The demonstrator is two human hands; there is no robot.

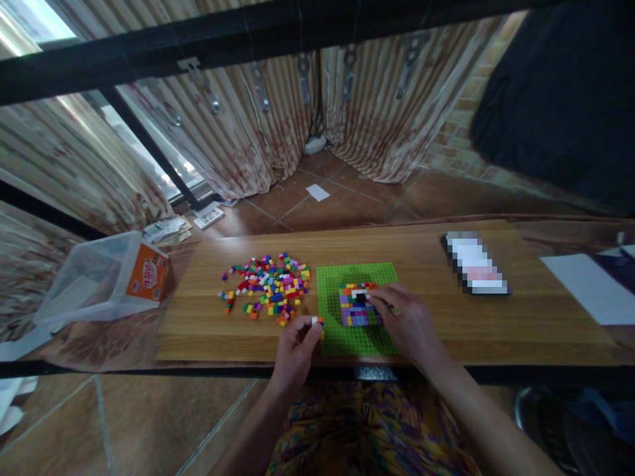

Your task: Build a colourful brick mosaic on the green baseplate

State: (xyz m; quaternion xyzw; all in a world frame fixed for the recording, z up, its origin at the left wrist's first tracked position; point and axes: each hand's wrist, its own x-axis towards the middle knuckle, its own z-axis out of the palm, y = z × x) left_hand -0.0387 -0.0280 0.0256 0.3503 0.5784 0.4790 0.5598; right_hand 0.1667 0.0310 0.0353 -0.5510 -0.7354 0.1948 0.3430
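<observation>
A green studded baseplate (327, 284) lies on the wooden board, carrying a low multicoloured block of toy bricks (353, 314) with white and black pieces near its top. My right hand (409, 320) reaches over the right side of this block, thumb and fingertips pinched at its upper right part; whether a brick is between them is hidden. At the plate's left edge, my left hand (296, 347) pinches a few small toy bricks (317, 321), white and orange among them. A loose pile of small coloured bricks (278, 284) is spread left of the plate.
To the right lies a phone (476, 263), its screen blurred, with white paper (583, 284) beyond it. A clear plastic bin (94, 277) with an orange label stands at the left. The wooden board (421, 258) ends at a dark front edge near my lap.
</observation>
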